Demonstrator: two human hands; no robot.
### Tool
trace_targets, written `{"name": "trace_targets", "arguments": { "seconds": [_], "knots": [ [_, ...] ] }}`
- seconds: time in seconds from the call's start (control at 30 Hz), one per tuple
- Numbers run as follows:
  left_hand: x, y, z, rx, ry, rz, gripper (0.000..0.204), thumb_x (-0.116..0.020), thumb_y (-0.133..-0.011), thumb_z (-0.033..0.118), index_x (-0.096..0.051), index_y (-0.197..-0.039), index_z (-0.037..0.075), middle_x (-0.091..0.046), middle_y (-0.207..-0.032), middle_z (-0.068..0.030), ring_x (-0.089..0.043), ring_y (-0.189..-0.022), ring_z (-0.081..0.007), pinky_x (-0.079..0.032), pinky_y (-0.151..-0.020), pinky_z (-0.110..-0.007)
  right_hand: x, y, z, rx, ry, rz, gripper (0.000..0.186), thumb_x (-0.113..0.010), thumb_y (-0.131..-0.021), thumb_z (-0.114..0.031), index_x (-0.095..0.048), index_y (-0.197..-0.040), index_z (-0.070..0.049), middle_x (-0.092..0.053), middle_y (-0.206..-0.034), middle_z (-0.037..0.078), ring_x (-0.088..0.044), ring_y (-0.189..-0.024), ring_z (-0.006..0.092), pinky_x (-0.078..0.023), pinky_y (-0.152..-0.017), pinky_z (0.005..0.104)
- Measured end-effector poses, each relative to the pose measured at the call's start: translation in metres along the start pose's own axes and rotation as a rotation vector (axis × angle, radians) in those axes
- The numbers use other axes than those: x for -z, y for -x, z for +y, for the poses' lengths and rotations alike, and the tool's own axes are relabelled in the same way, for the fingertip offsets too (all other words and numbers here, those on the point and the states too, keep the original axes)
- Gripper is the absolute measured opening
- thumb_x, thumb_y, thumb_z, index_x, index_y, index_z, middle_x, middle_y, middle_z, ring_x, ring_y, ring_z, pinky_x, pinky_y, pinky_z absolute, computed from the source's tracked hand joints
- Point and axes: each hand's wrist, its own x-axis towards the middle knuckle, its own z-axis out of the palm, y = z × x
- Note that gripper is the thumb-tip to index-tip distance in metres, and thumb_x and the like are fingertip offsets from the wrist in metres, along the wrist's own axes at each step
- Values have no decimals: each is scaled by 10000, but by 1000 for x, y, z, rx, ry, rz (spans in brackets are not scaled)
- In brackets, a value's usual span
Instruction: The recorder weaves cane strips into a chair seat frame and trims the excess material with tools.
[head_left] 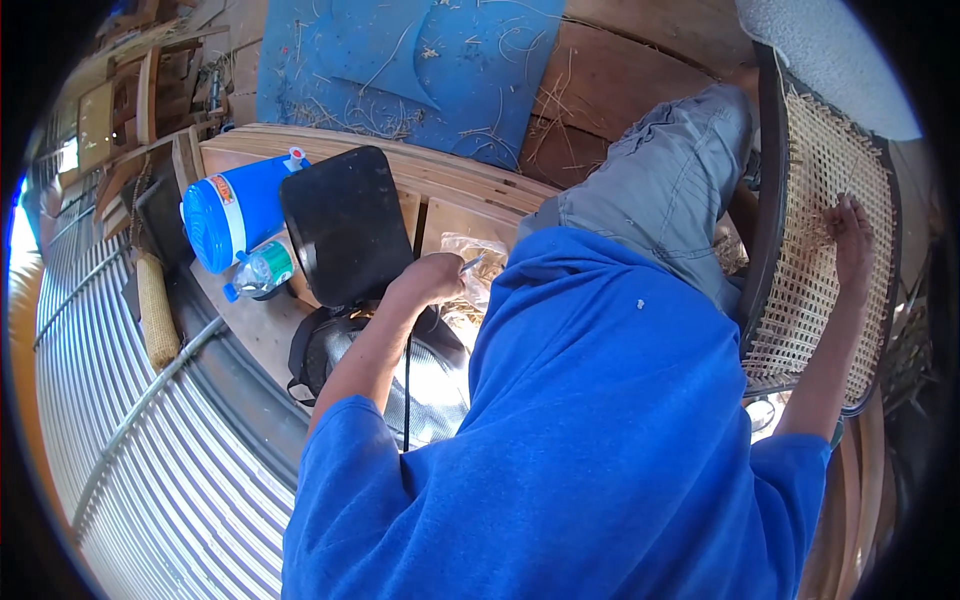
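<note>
A woven cane panel [820,170] in a dark frame stands along my right side. My right hand [852,235] is at its far half, fingers curled and close together against the open weave; whatever they pinch, if anything, is too small to make out. Out to the left, my left hand [438,278] is closed around a thin, pale, pointed tool [473,263], most of it hidden in the fist. Just beyond that hand lies a crumpled clear plastic bag [478,248]. A black square pad [345,230] stands beside my left wrist.
A blue water jug [250,205] and a clear plastic bottle [265,268] sit on the wooden bench at left. Below the black pad is a grey-black bag [335,350]. Cane scraps litter a blue sheet [400,60] ahead. Corrugated metal [160,480] lines the left side.
</note>
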Motion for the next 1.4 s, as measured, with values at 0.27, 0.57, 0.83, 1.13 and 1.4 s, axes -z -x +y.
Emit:
{"name": "trace_targets", "arguments": {
  "seconds": [0.27, 0.57, 0.83, 1.13, 1.4],
  "knots": [
    [51, 4, 47, -217, -7, 437, 438, -489, -1007, 437, -614, -1032, 17, -675, -903, -301, -645, -892, -497, -489, -780, -595, -40, 32, -35, 149, 429, 97, 352, -649, -948, -241, -671, -1178, 24, -676, -898, 39, -610, -815, 129, -479, -764, 282],
    [214, -8, 317, -744, -318, 596, 280, -484, -972, 279, -636, -1069, 65, -688, -1010, -220, -634, -985, -431, -493, -839, -514, -71, 39, -49, -8, 545, 203, 331, -631, -973, -319, -718, -1126, -38, -699, -871, 107, -643, -749, 169, -558, -735, 349],
    [217, -22, 485, -700, -933, 498, 285, -565, -895, 248, -741, -1010, 54, -728, -969, -199, -705, -921, -383, -556, -814, -483, -59, 35, -58, -62, 710, 143, 262, -632, -950, -289, -736, -1062, -77, -706, -822, 120, -685, -760, 218, -533, -718, 384],
    [203, -43, 509, -666, -1008, 360, 329, -583, -875, 243, -734, -1029, -5, -722, -972, -241, -715, -922, -369, -564, -825, -465, -59, 25, -54, -89, 781, 132, 212, -652, -924, -245, -695, -836, -58, -650, -694, 59, -574, -603, 153, -466, -574, 363],
    [180, -37, 497, -768, -879, 446, 263, -542, -870, 121, -713, -1035, 9, -726, -1010, -208, -706, -962, -368, -557, -861, -471, -51, 28, -61, -23, 803, 135, 130, -645, -797, -133, -645, -745, -14, -602, -610, 96, -587, -598, 175, -466, -569, 375]
  ]
}}
